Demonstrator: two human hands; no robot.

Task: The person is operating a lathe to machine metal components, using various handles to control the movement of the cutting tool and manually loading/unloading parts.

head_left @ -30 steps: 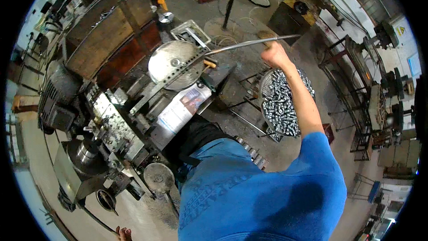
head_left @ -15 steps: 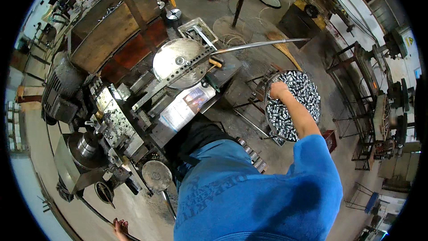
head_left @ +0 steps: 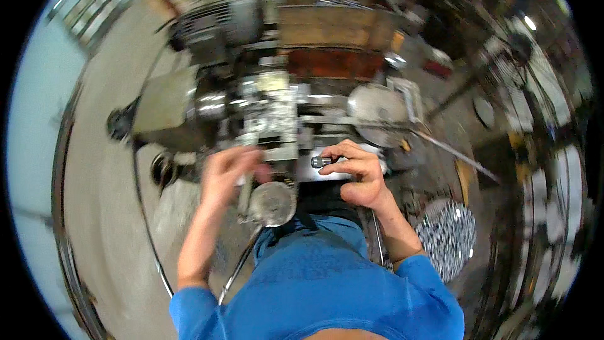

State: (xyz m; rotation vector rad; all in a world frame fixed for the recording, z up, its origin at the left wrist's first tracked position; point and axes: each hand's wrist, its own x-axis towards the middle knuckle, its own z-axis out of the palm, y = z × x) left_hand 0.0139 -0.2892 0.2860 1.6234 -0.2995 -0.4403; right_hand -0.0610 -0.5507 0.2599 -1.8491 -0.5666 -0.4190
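Observation:
Between the thumb and fingers of my right hand (head_left: 362,179) is a small shiny metal cylinder (head_left: 317,162), one dark-centred end facing left. It is held over the front of a lathe-like machine, above a pale sheet (head_left: 309,171). My left hand (head_left: 231,170) is above the front of the machine, just left of and behind a round grey handwheel (head_left: 273,204). Motion smears its fingers, so what they hold, if anything, cannot be made out. Behind both hands lies the machine's metal slide (head_left: 269,110), strewn with chips.
A round tub of small metal cylinders (head_left: 447,239) stands at my right. A large metal disc (head_left: 377,108) and a long bar (head_left: 456,155) occupy the machine's right end. A motor (head_left: 223,23) and a wooden-sided bin (head_left: 336,27) are behind.
My right hand has come from the tub to the machine, now pinching a metal cylinder. My left hand has risen from the lower left to the machine front. The view has turned left.

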